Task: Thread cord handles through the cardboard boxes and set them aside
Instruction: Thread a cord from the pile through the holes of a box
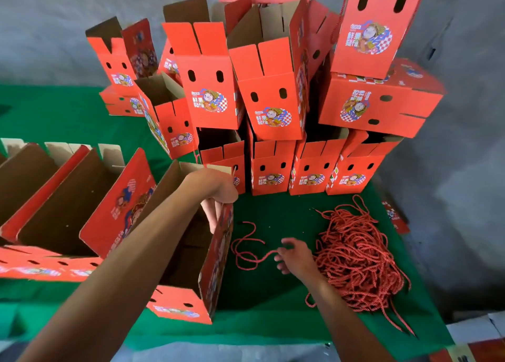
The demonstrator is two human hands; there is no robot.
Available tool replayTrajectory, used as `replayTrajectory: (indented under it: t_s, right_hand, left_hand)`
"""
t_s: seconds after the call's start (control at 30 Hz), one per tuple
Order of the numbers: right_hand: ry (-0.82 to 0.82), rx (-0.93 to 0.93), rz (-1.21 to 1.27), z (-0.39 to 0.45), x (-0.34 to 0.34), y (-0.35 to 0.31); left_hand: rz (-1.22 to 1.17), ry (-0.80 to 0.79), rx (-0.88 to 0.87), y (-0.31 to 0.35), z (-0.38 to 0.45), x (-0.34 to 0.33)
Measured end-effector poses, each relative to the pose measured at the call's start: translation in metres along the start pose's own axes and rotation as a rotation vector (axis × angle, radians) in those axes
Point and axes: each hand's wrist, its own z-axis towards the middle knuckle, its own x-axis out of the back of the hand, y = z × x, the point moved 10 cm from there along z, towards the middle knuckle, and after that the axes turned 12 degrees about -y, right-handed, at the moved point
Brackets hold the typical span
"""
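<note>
An open red cardboard box stands in front of me on the green table. My left hand reaches inside it and grips its right wall near the top rim. To the right, my right hand pinches one end of a loose red cord that lies in loops on the cloth beside the box. Right of that hand sits a large tangled pile of red cords.
A tall stack of red boxes fills the back of the table, some upright, some on their sides. More open boxes lie in a row at the left. The table's right edge drops to a grey floor.
</note>
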Motion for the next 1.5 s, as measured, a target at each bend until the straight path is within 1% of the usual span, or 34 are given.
replayTrajectory:
  t_s: [0.03, 0.07, 0.1, 0.13, 0.17, 0.23, 0.27, 0.33, 0.37, 0.43, 0.5, 0.6, 0.73, 0.77, 0.8, 0.87, 0.97, 1.0, 1.07, 1.13, 1.27, 1.4, 1.5]
  right_hand:
    - [-0.038, -0.045, 0.027, 0.002, -0.006, 0.012]
    - [-0.069, -0.071, 0.014, 0.003, -0.011, 0.020]
    - [-0.086, -0.084, -0.012, 0.005, -0.014, 0.026]
    - [-0.100, -0.105, -0.067, 0.005, -0.017, 0.031]
    - [-0.104, -0.128, -0.161, 0.007, -0.018, 0.037]
    - [-0.117, -0.165, -0.466, 0.006, -0.021, 0.041]
    - [-0.102, -0.169, -0.627, 0.006, -0.022, 0.042]
    - [-0.068, -0.207, -0.873, 0.001, -0.023, 0.044]
    - [-0.052, -0.238, -0.953, -0.002, -0.023, 0.047]
    - [-0.057, -0.274, -0.989, -0.001, -0.022, 0.056]
    - [-0.088, -0.283, -0.923, 0.002, -0.021, 0.065]
    - [-0.140, -0.253, -0.743, 0.005, -0.021, 0.074]
    - [-0.200, -0.165, -0.605, 0.005, -0.025, 0.071]
    - [-0.206, -0.142, -0.535, 0.003, -0.029, 0.067]
    - [-0.207, -0.116, -0.410, 0.002, -0.034, 0.062]
    - [-0.189, -0.044, -0.068, 0.003, -0.046, 0.046]
    - [-0.186, 0.065, 0.387, 0.009, -0.065, 0.008]
    - [-0.187, 0.108, 0.514, 0.011, -0.070, -0.007]
    - [-0.178, 0.178, 0.681, 0.015, -0.078, -0.032]
    - [-0.151, 0.207, 0.722, 0.019, -0.083, -0.047]
    - [-0.082, 0.214, 0.665, 0.025, -0.088, -0.056]
    - [-0.072, 0.214, 0.665, 0.025, -0.093, -0.058]
    - [-0.068, 0.200, 0.741, 0.026, -0.095, -0.057]
  left_hand:
    - [-0.001, 0.010, -0.020, 0.002, 0.001, -0.003]
    - [0.005, 0.057, -0.044, 0.003, 0.003, -0.001]
    - [-0.004, 0.109, -0.077, 0.005, 0.006, 0.000]
    - [-0.045, 0.121, -0.110, 0.005, 0.011, 0.000]
    - [-0.111, 0.108, -0.138, 0.006, 0.014, -0.004]
    - [-0.189, 0.074, -0.182, 0.005, 0.021, -0.011]
    - [-0.219, 0.071, -0.201, 0.005, 0.022, -0.012]
    - [-0.300, 0.088, -0.235, 0.002, 0.024, -0.012]
    - [-0.352, 0.109, -0.242, -0.003, 0.026, -0.010]
    - [-0.418, 0.137, -0.238, -0.013, 0.030, -0.008]
    - [-0.456, 0.168, -0.240, -0.022, 0.034, -0.007]
    - [-0.480, 0.232, -0.240, -0.028, 0.038, -0.003]
    - [-0.490, 0.245, -0.244, -0.031, 0.038, -0.002]
    - [-0.503, 0.246, -0.242, -0.033, 0.038, -0.002]
    - [-0.518, 0.245, -0.237, -0.036, 0.039, -0.002]
    - [-0.545, 0.237, -0.226, -0.041, 0.038, -0.003]
    - [-0.581, 0.236, -0.218, -0.045, 0.036, -0.006]
    - [-0.593, 0.234, -0.215, -0.046, 0.037, -0.007]
    - [-0.612, 0.229, -0.217, -0.047, 0.038, -0.009]
    - [-0.636, 0.234, -0.221, -0.048, 0.038, -0.010]
    - [-0.663, 0.254, -0.243, -0.050, 0.037, -0.009]
    - [-0.676, 0.258, -0.252, -0.052, 0.040, -0.009]
    - [-0.729, 0.244, -0.300, -0.048, 0.043, -0.011]
